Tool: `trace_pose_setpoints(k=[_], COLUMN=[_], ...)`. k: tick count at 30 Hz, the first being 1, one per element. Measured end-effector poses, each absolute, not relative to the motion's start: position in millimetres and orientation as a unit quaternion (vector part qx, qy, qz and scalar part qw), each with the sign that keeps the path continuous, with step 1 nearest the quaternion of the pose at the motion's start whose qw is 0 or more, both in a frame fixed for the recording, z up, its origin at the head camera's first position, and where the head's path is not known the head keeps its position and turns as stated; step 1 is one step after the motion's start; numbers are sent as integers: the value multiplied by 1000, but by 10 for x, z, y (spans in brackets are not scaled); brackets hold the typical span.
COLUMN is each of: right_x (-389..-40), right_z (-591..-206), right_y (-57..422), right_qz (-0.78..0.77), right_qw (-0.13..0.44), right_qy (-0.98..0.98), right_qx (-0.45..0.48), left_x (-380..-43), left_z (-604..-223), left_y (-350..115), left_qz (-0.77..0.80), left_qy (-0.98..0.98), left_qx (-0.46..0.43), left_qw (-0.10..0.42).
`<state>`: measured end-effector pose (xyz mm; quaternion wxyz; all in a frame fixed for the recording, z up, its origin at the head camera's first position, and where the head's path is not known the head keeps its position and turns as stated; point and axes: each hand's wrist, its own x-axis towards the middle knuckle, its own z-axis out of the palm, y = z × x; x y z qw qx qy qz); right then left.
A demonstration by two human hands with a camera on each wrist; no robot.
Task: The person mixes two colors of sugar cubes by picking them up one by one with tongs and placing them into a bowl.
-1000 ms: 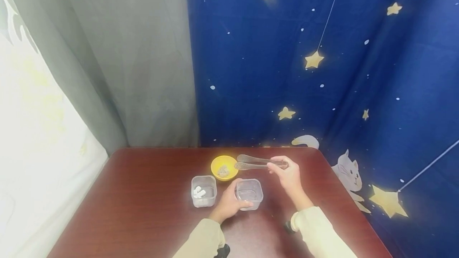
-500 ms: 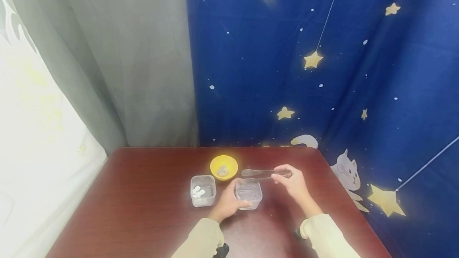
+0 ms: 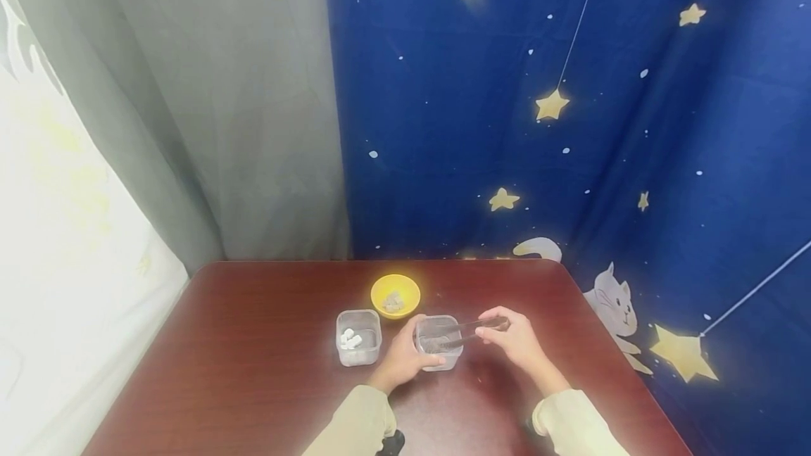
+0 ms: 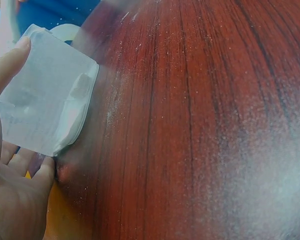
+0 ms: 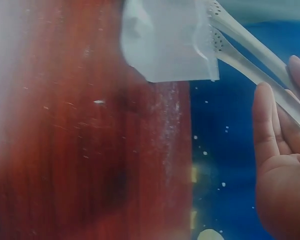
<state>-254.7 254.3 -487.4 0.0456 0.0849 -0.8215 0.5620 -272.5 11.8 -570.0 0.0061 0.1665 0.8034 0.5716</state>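
My left hand (image 3: 398, 361) grips a clear square plastic container (image 3: 448, 362) by its left side, thumb at the near wall and fingers round the far side. In the left wrist view its cloudy wall (image 4: 45, 85) shows between thumb and fingers. Metal tongs (image 5: 246, 66) with small holes in their tips are pinched in my right hand (image 3: 516, 345), to the right of the container. The tongs point left, their two arms apart and tips at the container's mouth. Nothing shows between the tips, which look blurred in the head view.
Left of the held container stands a second clear container (image 3: 358, 359) with several small white pieces (image 3: 350, 339). A yellow bowl (image 3: 378, 292) holding greyish lumps (image 3: 393, 302) sits behind them. All rest on a dark red wooden table (image 3: 266, 371), with curtains behind.
My right hand has moved toward me and down, bringing the tongs from beside the yellow bowl to the mouth of the clear container. The left hand and container have stayed put.
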Motion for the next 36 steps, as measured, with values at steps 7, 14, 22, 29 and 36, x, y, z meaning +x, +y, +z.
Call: trace_pose_setpoints(k=[7, 14, 22, 29, 36], right_x=[-2612, -2610, -2654, -2724, -2796], right_z=[-5137, -5154, -5099, -4994, -4867], right_y=[2490, 2431, 2506, 2547, 2510], right_qz=[546, 537, 525, 479, 433], right_qw=[30, 31, 40, 30, 21], right_qy=[-832, -837, -842, -866, -887], right_qx=[91, 101, 120, 141, 157], left_x=[-2730, -2729, -2733, -2727, -2726], left_z=[-5724, -5734, -5719, -5703, -5703], left_y=[126, 121, 118, 115, 112], left_qz=[581, 583, 576, 581, 586], left_qy=[796, 793, 799, 796, 790], left_qx=[170, 176, 172, 170, 179], left_qw=[9, 7, 8, 11, 8])
